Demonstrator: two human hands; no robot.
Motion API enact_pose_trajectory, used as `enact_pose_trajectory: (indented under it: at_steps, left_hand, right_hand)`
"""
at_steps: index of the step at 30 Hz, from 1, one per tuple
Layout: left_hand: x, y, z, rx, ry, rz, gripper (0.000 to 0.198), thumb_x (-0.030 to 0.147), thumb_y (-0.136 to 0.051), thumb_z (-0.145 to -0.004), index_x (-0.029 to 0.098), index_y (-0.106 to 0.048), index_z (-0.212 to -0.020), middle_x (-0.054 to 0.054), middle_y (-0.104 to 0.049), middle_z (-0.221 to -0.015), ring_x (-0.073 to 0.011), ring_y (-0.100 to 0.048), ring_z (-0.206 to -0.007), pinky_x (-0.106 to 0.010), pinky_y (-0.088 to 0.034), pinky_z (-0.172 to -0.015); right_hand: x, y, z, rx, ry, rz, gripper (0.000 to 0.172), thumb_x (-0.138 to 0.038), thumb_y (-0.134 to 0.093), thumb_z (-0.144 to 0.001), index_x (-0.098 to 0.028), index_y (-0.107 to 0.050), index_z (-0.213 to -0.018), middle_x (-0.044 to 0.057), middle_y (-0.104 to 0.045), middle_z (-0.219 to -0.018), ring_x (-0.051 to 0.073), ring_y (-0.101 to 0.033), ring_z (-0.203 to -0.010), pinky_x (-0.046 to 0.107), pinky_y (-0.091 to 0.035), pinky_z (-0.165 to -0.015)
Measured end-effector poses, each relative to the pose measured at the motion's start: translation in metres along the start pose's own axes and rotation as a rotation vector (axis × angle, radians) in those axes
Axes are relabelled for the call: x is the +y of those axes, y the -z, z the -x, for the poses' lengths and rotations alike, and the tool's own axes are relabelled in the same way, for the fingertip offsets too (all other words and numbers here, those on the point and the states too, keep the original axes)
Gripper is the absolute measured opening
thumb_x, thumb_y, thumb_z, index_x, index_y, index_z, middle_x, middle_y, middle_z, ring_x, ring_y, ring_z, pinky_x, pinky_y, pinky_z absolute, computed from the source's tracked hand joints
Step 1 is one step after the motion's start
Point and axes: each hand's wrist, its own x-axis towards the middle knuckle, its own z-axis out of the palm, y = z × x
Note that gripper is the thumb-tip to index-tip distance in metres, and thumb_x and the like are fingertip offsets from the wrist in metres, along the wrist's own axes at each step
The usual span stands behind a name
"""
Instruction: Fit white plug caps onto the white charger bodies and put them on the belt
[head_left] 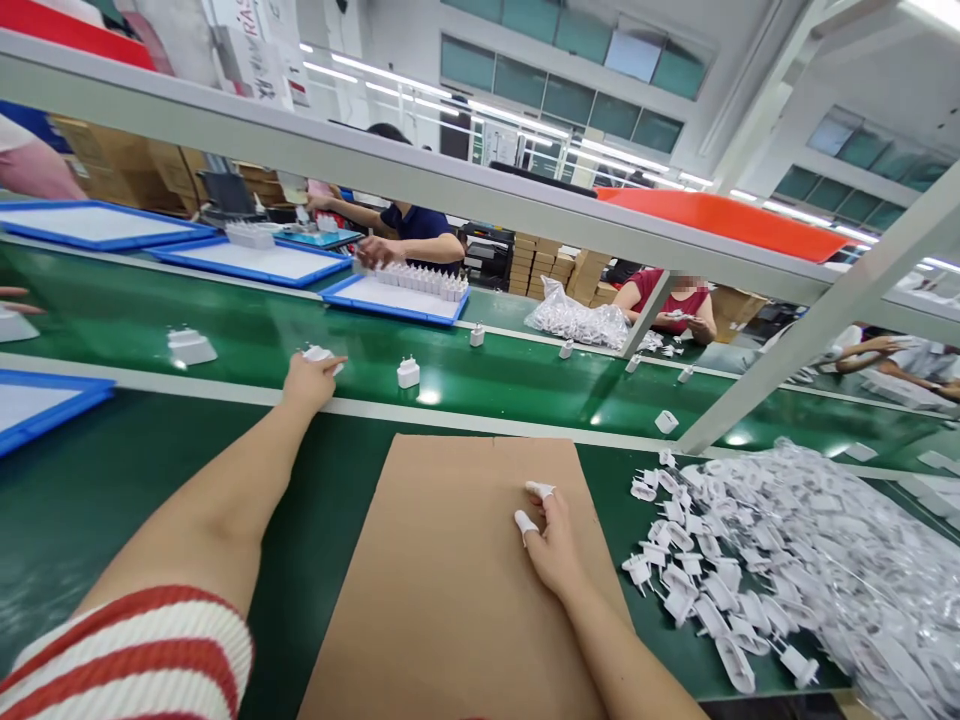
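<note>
My left hand (309, 382) reaches out over the green conveyor belt, its fingers around a white plug charger (318, 354); part of the charger is hidden by the hand. To its right another white charger (408, 373) stands on the belt, prongs up. My right hand (553, 548) hovers over or rests on a brown cardboard sheet (450, 580). Its thumb and a finger wear white finger cots and are spread, with nothing between them. Right of the cardboard lies a heap of loose white plug parts (697, 570), nearest to my right hand.
A clear plastic bag (862, 540) of white parts lies at the right. Blue-rimmed trays (394, 300) line the belt's far side, where co-workers sit. A slanted metal post (810, 310) and a shelf rail (450, 180) cross the space ahead.
</note>
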Motion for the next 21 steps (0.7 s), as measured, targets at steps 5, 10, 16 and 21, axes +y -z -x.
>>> enact_pose_trajectory:
  at_steps: [5,10,16,21]
  left_hand:
    - [0.072,-0.012,0.069,-0.219,-0.242,0.287,0.03,0.033,-0.062,-0.093,0.016,-0.083,-0.105,-0.01,-0.072,-0.114,-0.026,-0.064,-0.111,-0.04,-0.049,-0.111]
    - [0.155,-0.022,0.198,-0.986,-0.363,0.714,0.034,0.049,-0.072,-0.089,0.027,-0.084,-0.113,-0.006,-0.078,-0.122,-0.0277,-0.069,-0.115,-0.038,-0.051,-0.105]
    - [0.201,-0.024,0.254,-1.233,-0.225,0.953,0.043,0.048,-0.076,-0.091,0.026,-0.078,-0.128,-0.008,-0.071,-0.137,-0.0291,-0.062,-0.131,-0.043,-0.044,-0.117]
    - [0.213,-0.029,0.259,-1.116,-0.328,1.093,0.076,0.037,-0.079,-0.092,0.041,-0.044,-0.16,-0.008,-0.063,-0.148,-0.0258,-0.065,-0.128,-0.046,-0.053,-0.11]
  right_hand:
    - [-0.001,0.001,0.002,-0.003,0.068,-0.067,0.04,-0.032,-0.062,-0.095,-0.028,-0.063,-0.135,0.012,-0.065,-0.132,0.029,-0.064,-0.12,0.052,-0.055,-0.103]
    - [-0.021,0.007,0.01,-0.155,0.202,-0.301,0.082,-0.037,-0.083,-0.084,-0.034,-0.045,-0.157,0.013,-0.053,-0.154,0.032,-0.059,-0.135,0.053,-0.052,-0.112]
    - [-0.034,0.02,0.011,-0.146,0.209,-0.492,0.059,-0.034,-0.084,-0.082,-0.033,-0.067,-0.139,0.009,-0.066,-0.136,0.029,-0.065,-0.127,0.05,-0.053,-0.113]
    - [-0.033,0.03,0.008,0.035,0.146,-0.584,0.063,-0.03,-0.085,-0.077,-0.032,-0.067,-0.137,0.007,-0.066,-0.138,0.028,-0.068,-0.123,0.046,-0.055,-0.111]
